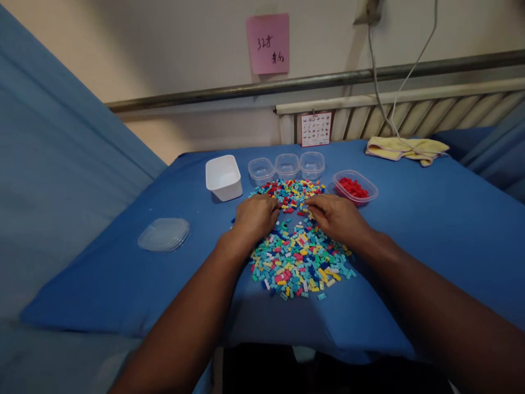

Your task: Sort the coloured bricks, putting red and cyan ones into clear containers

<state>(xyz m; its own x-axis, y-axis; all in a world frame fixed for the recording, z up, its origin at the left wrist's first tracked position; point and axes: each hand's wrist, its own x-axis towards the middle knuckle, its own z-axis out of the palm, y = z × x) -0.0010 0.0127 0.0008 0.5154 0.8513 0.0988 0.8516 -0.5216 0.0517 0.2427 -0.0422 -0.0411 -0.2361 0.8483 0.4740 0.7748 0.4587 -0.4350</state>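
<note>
Small toy building bricks (pixel 299 257) in many colours lie in a loose heap on the blue cloth, with a second cluster of bricks (pixel 293 191) just behind it. My left hand (pixel 256 216) rests at the left side of the bricks, its fingers curled down among them. Across from it, my right hand (pixel 338 217) has thumb and forefinger brought together over the right side. Whatever either set of fingertips holds is too small or hidden to make out. Behind my right hand stands a clear tub (pixel 372 192) with red bricks (pixel 353 188) in it.
A white plastic box (pixel 223 176) stands at the back left, beside three clear tubs (pixel 261 171). Stacked clear lids (pixel 164 234) lie at the left. A yellow cloth (pixel 406 149) and a cable are at the back right. A radiator (pixel 394 112) lines the wall.
</note>
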